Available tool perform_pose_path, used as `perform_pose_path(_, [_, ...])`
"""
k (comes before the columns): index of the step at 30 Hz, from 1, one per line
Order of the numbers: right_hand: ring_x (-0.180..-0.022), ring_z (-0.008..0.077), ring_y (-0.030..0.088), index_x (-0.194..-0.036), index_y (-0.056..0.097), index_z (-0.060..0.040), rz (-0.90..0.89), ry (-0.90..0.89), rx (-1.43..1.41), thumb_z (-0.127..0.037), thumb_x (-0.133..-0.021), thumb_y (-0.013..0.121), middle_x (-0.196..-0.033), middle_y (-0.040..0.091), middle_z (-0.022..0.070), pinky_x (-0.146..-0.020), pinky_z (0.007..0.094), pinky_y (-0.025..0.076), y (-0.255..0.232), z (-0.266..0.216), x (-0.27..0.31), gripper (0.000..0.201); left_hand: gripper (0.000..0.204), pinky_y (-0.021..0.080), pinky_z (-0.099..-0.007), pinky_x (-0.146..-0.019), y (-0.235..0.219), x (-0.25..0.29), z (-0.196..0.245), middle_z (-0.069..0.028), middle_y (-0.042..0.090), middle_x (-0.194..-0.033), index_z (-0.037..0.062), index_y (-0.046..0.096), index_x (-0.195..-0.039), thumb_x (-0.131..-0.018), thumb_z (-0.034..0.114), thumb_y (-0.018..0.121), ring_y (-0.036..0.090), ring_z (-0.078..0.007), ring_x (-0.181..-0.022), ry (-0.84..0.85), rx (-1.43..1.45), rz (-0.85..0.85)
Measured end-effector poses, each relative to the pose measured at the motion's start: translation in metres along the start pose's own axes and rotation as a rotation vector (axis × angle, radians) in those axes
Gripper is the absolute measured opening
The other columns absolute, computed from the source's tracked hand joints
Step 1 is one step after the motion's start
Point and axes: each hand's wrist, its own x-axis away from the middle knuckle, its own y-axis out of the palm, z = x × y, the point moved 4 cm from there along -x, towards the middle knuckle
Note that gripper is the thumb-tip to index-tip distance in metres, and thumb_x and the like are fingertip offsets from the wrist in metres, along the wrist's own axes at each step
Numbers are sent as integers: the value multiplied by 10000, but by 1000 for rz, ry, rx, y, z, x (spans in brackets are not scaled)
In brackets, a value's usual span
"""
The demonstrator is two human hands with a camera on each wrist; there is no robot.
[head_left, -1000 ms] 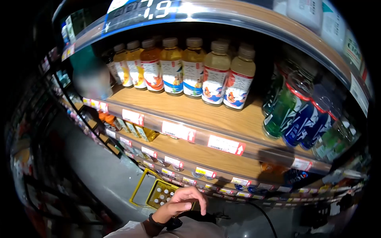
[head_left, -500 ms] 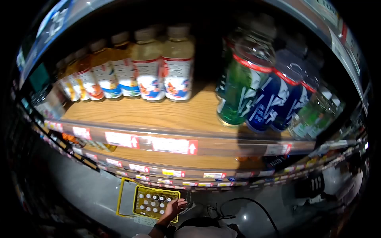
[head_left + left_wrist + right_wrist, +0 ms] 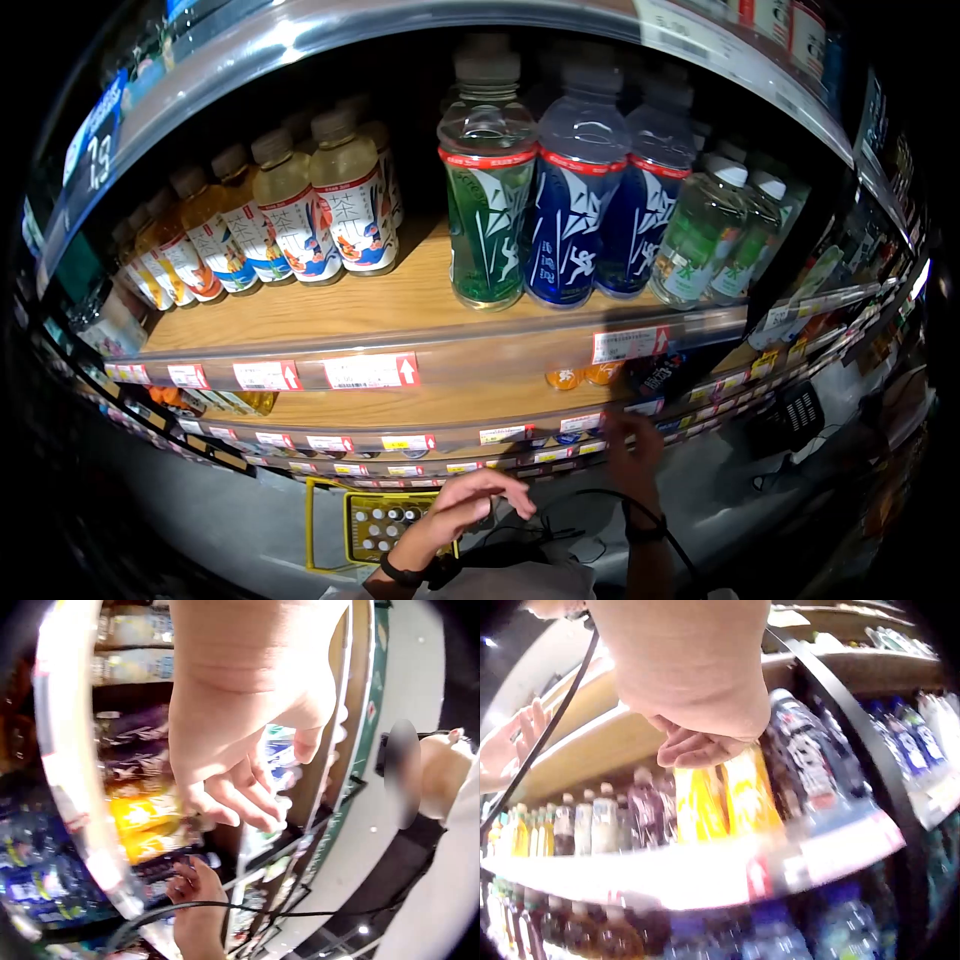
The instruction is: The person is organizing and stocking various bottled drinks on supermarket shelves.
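Observation:
My left hand hangs in front of the lower shelves, fingers loosely bent and holding nothing. In shadow to its right, my right hand is raised beside the lower shelf edge. Its fingers are loosely curled with nothing visible in them, and orange bottles stand behind them in the right wrist view. On the shelf above are a green bottle, blue bottles, clear bottles and a row of tea bottles; neither hand touches these.
A yellow basket holding several capped bottles stands on the floor at lower left. A black cable loops near the right forearm. Price tags line the shelf edge. A person shows at the right of the left wrist view.
The head view has swung right, bringing the green and blue bottles toward the middle. My right hand has come into view, and my left hand has moved up and right from over the basket.

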Motion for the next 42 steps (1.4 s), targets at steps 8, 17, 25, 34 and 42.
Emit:
perform_pose_path(8, [-882,247,752,-1309,623,-12,240,-396,266,-16,-881,756,-1421,616,221,-675,318,592,20,-164,-118,447,592,566,-531,-863,77,81,97,-306,683,-1246,-19,680,-1250,-971,503,706,737,-408,-1058,715,254,-1171])
perform_pose_path(17, [-1204,468,652,-1536,399,-4,429,-422,485,-123,-937,733,-1487,523,288,-894,450,614,47,-180,-179,697,645,509,-450,-680,33,112,93,-170,760,-789,22,670,-1209,-940,607,647,708,-308,-664,569,-3,-290])
perform_pose_path(25, [-950,388,703,-1493,443,13,567,-328,423,-138,-902,803,-1340,637,270,-788,403,602,53,-174,-176,708,637,504,-453,-695,10,150,83,-154,747,-755,47,665,-1197,-977,640,589,705,-298,-660,526,-33,-36])
perform_pose_path(34, [-602,62,567,-1460,294,-3,633,-378,58,16,-778,878,-1445,542,256,-614,213,480,54,-156,-166,898,602,482,-517,-783,-29,173,70,-250,738,-919,-44,559,-1268,-1016,503,548,712,-368,-752,598,-117,-262])
perform_pose_path(42, [-1126,272,599,-1469,378,16,751,-706,562,-211,-748,955,-1235,574,152,-955,399,526,50,-180,-138,952,522,531,-511,-757,-24,153,76,-271,741,-875,-47,610,-1182,-976,432,618,734,-360,-777,466,-170,-37])
